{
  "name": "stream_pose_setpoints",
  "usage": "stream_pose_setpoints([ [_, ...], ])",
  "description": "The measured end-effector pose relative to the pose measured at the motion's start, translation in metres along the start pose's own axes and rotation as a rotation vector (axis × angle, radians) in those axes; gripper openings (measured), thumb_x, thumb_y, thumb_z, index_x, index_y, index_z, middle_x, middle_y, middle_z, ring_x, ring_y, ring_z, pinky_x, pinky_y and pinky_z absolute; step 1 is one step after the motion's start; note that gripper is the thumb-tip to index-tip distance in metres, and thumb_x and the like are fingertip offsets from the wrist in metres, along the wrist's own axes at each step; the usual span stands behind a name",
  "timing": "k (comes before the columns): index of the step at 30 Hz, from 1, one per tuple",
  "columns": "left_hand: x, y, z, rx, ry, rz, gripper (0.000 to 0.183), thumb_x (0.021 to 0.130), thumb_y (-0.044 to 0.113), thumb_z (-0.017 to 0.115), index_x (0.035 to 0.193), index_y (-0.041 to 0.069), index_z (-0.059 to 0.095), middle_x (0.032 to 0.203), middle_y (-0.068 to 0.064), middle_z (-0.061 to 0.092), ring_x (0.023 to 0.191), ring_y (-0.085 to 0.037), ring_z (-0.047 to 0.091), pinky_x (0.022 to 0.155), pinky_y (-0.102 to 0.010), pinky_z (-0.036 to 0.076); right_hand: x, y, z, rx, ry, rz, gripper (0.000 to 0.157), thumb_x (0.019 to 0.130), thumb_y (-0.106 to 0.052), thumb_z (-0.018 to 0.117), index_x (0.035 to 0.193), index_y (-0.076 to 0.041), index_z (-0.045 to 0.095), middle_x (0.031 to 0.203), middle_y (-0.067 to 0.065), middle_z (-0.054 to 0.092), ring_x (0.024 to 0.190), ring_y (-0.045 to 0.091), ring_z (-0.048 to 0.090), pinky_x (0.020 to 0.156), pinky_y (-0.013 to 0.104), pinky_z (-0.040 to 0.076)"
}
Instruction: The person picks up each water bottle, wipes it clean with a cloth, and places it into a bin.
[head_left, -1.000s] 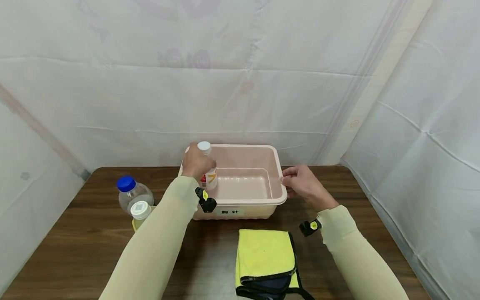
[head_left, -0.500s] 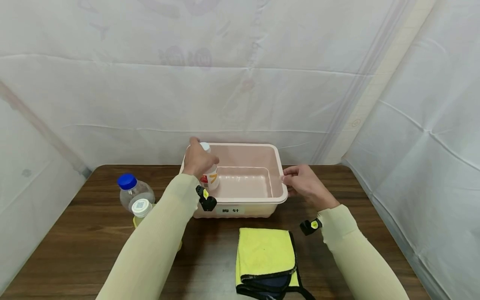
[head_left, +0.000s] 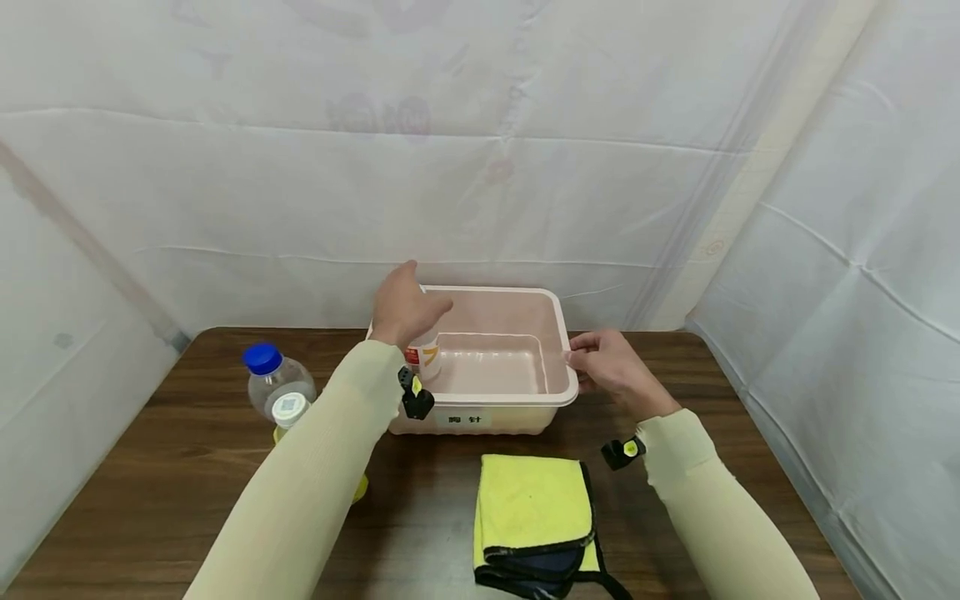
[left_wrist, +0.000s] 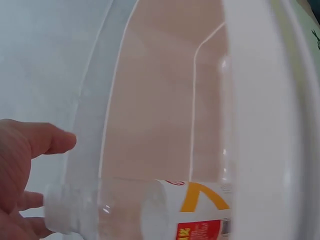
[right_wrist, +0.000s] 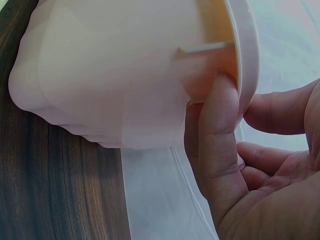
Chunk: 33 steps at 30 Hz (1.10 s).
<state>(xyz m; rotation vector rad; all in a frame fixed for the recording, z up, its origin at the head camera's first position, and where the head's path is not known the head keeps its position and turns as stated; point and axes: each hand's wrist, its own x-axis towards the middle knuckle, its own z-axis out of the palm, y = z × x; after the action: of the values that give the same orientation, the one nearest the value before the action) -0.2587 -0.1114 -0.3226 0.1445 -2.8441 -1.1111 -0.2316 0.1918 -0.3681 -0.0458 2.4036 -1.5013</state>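
A pale pink plastic bin with a label on its front stands at the back of the table. Inside its left end a clear bottle with a white, red and orange label stands upright. My left hand is over that end, thumb and fingers spread apart. In the left wrist view, the bottle's white cap is right by the fingers, and the thumb is well away from it. My right hand pinches the bin's right rim, its fingers under the lip and its thumb on the outside.
Left of the bin stand a clear bottle with a blue cap and a white-capped bottle, partly behind the left sleeve. A folded yellow cloth with dark edging lies in front. White sheeting hangs behind the table.
My left hand has let go of the bottle inside the bin, its fingers spreading and rising a little up and right. My right hand keeps its place on the rim.
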Motion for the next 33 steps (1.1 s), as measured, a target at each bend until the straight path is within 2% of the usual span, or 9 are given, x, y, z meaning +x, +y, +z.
stream_pose_setpoints([
  [6,-0.001,0.022,-0.004,0.176,-0.048,0.066,0.086,0.097,0.047,0.061,0.165,0.009,0.026,0.172,-0.02,0.024,0.158,-0.046,0.022,0.126,-0.063,0.026,-0.002,0.002,-0.008,-0.017,0.015,-0.005,0.038,0.105,-0.014,0.054,0.134,0.01,0.06,0.121,0.029,0.068,0.086,0.026,0.074,0.075,0.038,0.064],
  [8,-0.002,0.029,-0.005,0.195,-0.07,0.068,0.086,0.098,0.053,0.057,0.166,0.013,0.024,0.173,-0.02,0.019,0.159,-0.048,0.017,0.125,-0.067,0.023,-0.002,0.003,-0.01,-0.023,0.015,-0.007,0.037,0.106,-0.014,0.054,0.134,0.009,0.06,0.12,0.029,0.069,0.082,0.024,0.074,0.073,0.036,0.064],
  [11,-0.005,0.038,-0.007,0.213,-0.117,0.066,0.085,0.101,0.062,0.049,0.168,0.018,0.02,0.175,-0.019,0.012,0.16,-0.052,0.006,0.125,-0.072,0.016,-0.001,0.004,-0.011,-0.02,0.009,-0.003,0.037,0.105,-0.013,0.054,0.133,0.01,0.06,0.121,0.03,0.069,0.081,0.022,0.074,0.074,0.038,0.064],
  [17,-0.013,0.053,-0.013,0.217,-0.207,0.063,0.086,0.1,0.073,0.04,0.169,0.027,0.014,0.177,-0.015,0.0,0.16,-0.05,-0.011,0.126,-0.074,0.003,-0.001,0.006,-0.013,-0.028,0.014,0.005,0.039,0.106,-0.014,0.054,0.136,0.01,0.059,0.124,0.031,0.067,0.089,0.03,0.076,0.077,0.04,0.064],
  [20,-0.016,0.06,-0.017,0.24,-0.237,0.068,0.085,0.1,0.074,0.038,0.169,0.03,0.013,0.177,-0.013,-0.002,0.161,-0.047,-0.014,0.127,-0.073,0.0,-0.001,0.007,-0.014,-0.031,0.013,0.004,0.039,0.106,-0.014,0.054,0.136,0.01,0.058,0.124,0.031,0.067,0.091,0.031,0.076,0.078,0.04,0.064],
  [28,-0.029,0.077,-0.03,0.358,-0.329,0.086,0.084,0.098,0.082,0.026,0.168,0.038,0.008,0.178,-0.007,-0.007,0.16,-0.043,-0.02,0.126,-0.072,-0.009,-0.001,0.009,-0.015,-0.023,0.011,-0.004,0.038,0.105,-0.014,0.055,0.133,0.011,0.06,0.122,0.03,0.067,0.085,0.022,0.074,0.073,0.035,0.064],
  [33,-0.038,0.086,-0.038,0.4,-0.374,0.114,0.084,0.097,0.084,0.02,0.167,0.04,0.006,0.177,-0.005,-0.009,0.16,-0.043,-0.022,0.124,-0.073,-0.012,-0.001,0.009,-0.017,-0.018,0.01,-0.023,0.037,0.104,-0.013,0.055,0.132,0.011,0.061,0.119,0.028,0.069,0.083,0.02,0.073,0.079,0.043,0.065],
])
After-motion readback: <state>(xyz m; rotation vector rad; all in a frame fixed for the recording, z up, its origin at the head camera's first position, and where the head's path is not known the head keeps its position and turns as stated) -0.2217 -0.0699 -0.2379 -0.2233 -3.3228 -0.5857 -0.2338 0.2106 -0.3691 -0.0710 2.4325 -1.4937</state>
